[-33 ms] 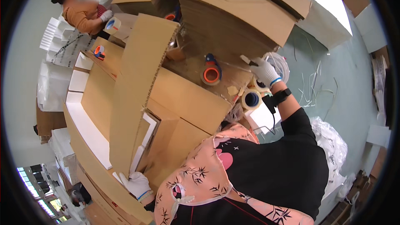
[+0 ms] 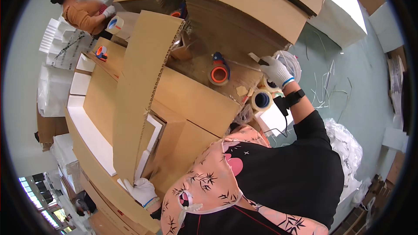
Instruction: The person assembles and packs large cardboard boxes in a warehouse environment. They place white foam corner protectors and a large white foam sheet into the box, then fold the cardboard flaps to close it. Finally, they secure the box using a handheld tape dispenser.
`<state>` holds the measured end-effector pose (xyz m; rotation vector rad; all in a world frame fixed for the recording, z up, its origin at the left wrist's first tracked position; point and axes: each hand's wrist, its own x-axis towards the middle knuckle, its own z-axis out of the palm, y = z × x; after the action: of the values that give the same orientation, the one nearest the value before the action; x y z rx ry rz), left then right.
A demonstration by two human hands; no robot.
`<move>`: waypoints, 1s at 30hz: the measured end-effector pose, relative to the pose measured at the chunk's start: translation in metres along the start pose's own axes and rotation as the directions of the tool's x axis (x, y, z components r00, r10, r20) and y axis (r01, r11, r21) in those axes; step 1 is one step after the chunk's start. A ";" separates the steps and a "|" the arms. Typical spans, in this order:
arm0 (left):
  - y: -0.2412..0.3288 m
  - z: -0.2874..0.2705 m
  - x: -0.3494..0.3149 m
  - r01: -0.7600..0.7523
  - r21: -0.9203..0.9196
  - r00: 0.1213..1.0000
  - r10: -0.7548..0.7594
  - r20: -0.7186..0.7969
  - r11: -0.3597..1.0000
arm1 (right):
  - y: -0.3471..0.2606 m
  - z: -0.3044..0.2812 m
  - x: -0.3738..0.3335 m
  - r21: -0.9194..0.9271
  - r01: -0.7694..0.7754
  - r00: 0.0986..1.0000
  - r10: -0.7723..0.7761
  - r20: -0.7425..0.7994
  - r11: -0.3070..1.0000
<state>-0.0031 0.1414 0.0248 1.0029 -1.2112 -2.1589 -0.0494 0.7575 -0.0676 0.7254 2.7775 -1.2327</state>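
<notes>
My right hand [image 2: 275,72], in a white knitted glove, is closed round a small knife-like tool [image 2: 257,58] with a pale flat end and a dark part. It hangs over the work table's right corner, beside clear tape rolls [image 2: 261,99]. A tape dispenser [image 2: 219,74] with an orange hub lies to its left. My gloved left hand [image 2: 143,192] grips the near edge of an open cardboard box [image 2: 102,91], beside a white foam strip [image 2: 89,135]; its fingertips are partly hidden. A tall cardboard flap [image 2: 139,74] stands up across the box.
Stacked flat cardboard [image 2: 235,8] stands at the back. Another tape dispenser [image 2: 101,53] rests on the box's far left. A co-worker [image 2: 85,15] stands at the far left with a gloved hand near a tape roll [image 2: 115,25]. Loose straps [image 2: 324,85] litter the floor at right.
The whole view has shifted slightly, with most things a little further left and up. My right hand has moved slightly with it, still holding the tool. My left hand stays at the box edge.
</notes>
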 end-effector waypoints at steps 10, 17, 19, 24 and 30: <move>0.015 0.003 0.014 0.175 -0.094 0.980 -0.164 0.113 0.980 | 0.007 0.056 0.055 -0.087 0.028 0.957 -0.052 -0.284 0.996; 0.038 -0.026 0.021 0.223 -0.120 0.971 -0.210 0.111 0.967 | -0.005 0.082 0.091 -0.063 -0.031 0.969 0.014 -0.248 0.998; 0.036 -0.042 0.032 0.216 -0.115 0.974 -0.205 0.096 0.970 | -0.025 0.083 0.095 0.318 -0.241 0.966 0.257 -0.009 0.917; 0.028 -0.001 0.000 0.094 -0.035 0.992 -0.091 0.084 0.995 | -0.047 0.142 0.078 -0.186 0.014 0.994 -0.034 -0.101 0.982; 0.030 -0.001 -0.005 0.075 0.040 0.994 -0.078 0.072 0.996 | -0.031 0.157 0.075 -0.283 -0.058 0.998 0.055 -0.020 0.957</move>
<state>0.0026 0.1294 0.0524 1.0080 -1.2703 -2.2582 -0.1558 0.6593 -0.1689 0.7817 2.8340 -0.7976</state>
